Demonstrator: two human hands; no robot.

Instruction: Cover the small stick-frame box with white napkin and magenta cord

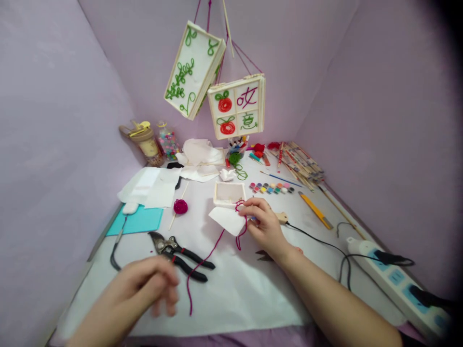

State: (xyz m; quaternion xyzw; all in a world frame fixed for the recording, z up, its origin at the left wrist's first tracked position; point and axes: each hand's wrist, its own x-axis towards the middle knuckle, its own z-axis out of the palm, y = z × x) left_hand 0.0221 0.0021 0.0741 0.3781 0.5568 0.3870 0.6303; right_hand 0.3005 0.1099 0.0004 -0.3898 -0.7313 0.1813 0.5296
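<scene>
My right hand point(265, 226) is closed in a pinch on a piece of white paper point(227, 219), with loops of magenta yarn point(238, 240) at its edge. The tail of the yarn runs down across the table towards the front. Just behind the paper stands a small white open box point(229, 193). My left hand point(150, 284) hovers over the front left, slightly blurred, its fingers loosely bent with nothing in them. Beyond it lie pruning shears point(170, 246) with black handles. Scissors point(265, 255) are partly hidden under my right forearm.
Two decorated lanterns point(237, 106) hang above the back. A magenta yarn ball point(180, 206) lies left of the box; paint pots point(271, 188) and a yellow utility knife point(314, 209) lie right. A power strip point(394, 279) with black cords occupies the right edge.
</scene>
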